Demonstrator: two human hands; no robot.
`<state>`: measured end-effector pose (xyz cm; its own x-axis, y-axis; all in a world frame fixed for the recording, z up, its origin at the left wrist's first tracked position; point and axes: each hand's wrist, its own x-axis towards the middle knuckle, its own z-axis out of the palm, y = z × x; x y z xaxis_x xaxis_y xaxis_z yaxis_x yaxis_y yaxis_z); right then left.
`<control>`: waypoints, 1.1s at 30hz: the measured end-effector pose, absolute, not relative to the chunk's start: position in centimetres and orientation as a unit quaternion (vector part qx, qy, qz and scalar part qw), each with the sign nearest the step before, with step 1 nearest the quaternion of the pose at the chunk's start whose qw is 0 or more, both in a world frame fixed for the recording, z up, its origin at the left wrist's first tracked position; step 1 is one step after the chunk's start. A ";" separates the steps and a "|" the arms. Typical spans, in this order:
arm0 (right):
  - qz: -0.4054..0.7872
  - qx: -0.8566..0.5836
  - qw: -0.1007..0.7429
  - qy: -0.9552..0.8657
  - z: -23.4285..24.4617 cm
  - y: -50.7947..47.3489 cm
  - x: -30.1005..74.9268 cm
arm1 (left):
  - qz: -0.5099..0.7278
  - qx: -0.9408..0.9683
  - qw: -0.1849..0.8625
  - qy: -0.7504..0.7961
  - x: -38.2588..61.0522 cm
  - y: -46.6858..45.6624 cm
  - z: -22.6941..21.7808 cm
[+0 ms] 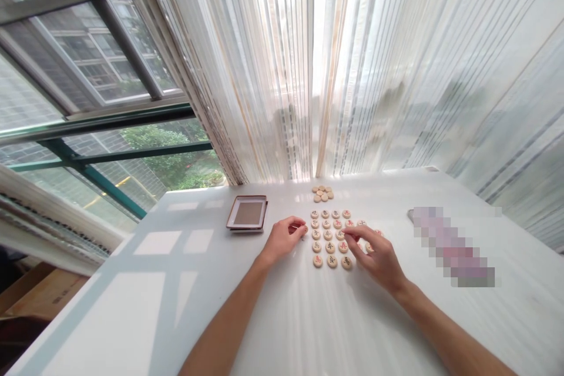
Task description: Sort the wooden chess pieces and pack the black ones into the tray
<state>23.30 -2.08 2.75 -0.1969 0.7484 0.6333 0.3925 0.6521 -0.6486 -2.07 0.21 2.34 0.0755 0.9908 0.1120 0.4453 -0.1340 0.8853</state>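
Observation:
Round wooden Chinese chess pieces with red and black characters lie face up in rows on the white table. Left of the rows is my left hand, its thumb and fingers closed around a single Chinese chess piece at the fingertips. My right hand hovers over the right side of the rows and covers some pieces. Its thumb and index finger are pinched together beside a piece in the middle row. Whether anything is between those fingertips is hidden.
A small cluster of plain-side-up pieces lies beyond the rows. To the left stands a shallow open box with a brown rim. A blurred-out long object lies at the right. Striped sheer curtains and a window border the table.

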 end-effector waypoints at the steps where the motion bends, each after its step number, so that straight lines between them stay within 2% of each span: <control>1: 0.175 -0.379 0.508 -0.753 2.7 -2.0 23.3 | 0.387 0.649 0.341 0.559 -2.0 0.3 2.4; 8: 0.184 -0.369 0.511 -0.754 2.9 -2.1 23.1 | 0.365 0.669 0.272 0.587 -1.6 0.2 2.2; 17: 0.205 -0.366 0.500 -0.758 2.7 -2.3 23.0 | 0.364 0.667 0.252 0.599 -1.6 0.4 1.1; 33: 0.169 -0.397 0.492 -0.756 2.8 -2.1 23.4 | 0.392 0.692 0.216 0.566 -2.0 -0.4 1.0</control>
<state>23.41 -2.05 2.77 -0.2002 0.7668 0.6098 0.4333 0.6276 -0.6469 -1.98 -0.39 0.97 0.0523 0.9530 0.2985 0.6143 -0.2663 0.7428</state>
